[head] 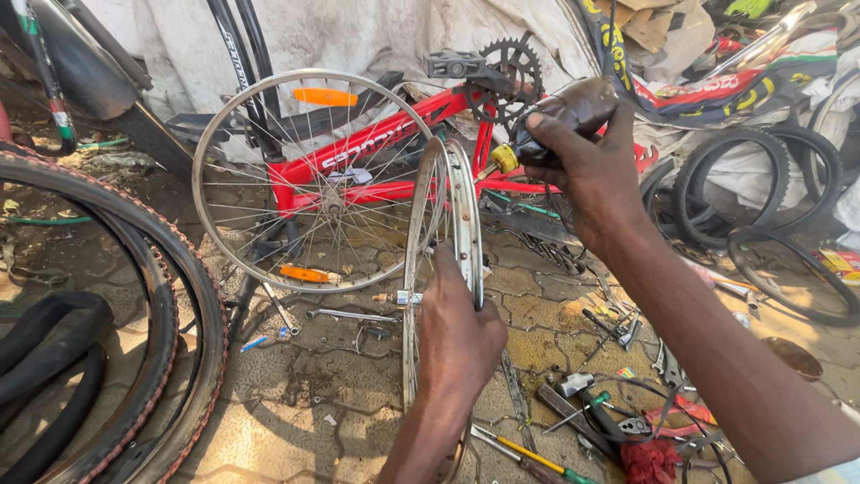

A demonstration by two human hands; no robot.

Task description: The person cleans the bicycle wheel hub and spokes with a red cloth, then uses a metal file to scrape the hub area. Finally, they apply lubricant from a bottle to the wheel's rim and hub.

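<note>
- The ground is paved with worn interlocking stones (296, 394), dusty and covered with bicycle parts, under strong sun light.
- At the back a red bicycle frame (376, 143) lies upside down, with its black chainring (512, 72) and a pedal (455, 64) pointing up, in front of a dirty white cloth (358, 36).
- A bare spoked wheel (313, 179) with orange reflectors leans against this frame, just behind the held rim.
- On the left side a big tyre with reddish wall (184, 296) curves along the ground, and black inner tubes (45, 358) lie inside its curve.
- On the right, several loose black tyres (761, 188) lie on the ground, well apart from the hands.
- Scattered tools (591, 403) lie on the stones near the right forearm: pliers, spanners, and a screwdriver with yellow and green handle (528, 457); a red rag (649, 462) is beside them.
- The left hand (457, 336) is clenched around a silver wheel rim (457, 215), which stands upright and is seen almost edge-on between the two hands.
- The hand grips the rim near its middle height, next to the hub axle (403, 298); the top of the rim rises above the hand.
- The right hand (578, 152) is closed around the dark handle of a tool with a yellow collar (503, 159); its tip points to the upper part of the rim, very near to it, but I cannot tell if it touches.
</note>
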